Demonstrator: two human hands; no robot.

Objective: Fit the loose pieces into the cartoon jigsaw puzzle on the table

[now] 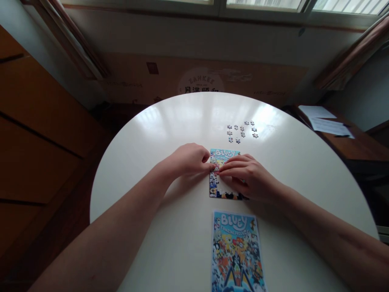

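A partly assembled jigsaw puzzle (pixel 213 191) lies on the white table, with "BLUEY" lettering along its top and a pale gap low in its middle. At its left edge is my left hand (pixel 192 159), closed, with one fingertip touching the puzzle; anything pinched there is hidden. My right hand (pixel 251 175) reaches over the puzzle from the right. Its fingers are stretched out, their tips resting on the colourful pieces near the left side, and its palm hides the puzzle's right part. Several loose puzzle pieces (pixel 242 129) are scattered beyond the puzzle.
Nearer to me lies a printed Bluey picture sheet (pixel 237 251). The round white table (pixel 130 162) has a curved far edge close to a wall with a printed banner (pixel 121 73). To the right, papers (pixel 330 125) and a pen lie on a brown desk (pixel 343 148). Orange-brown cabinets (pixel 39 121) stand left.
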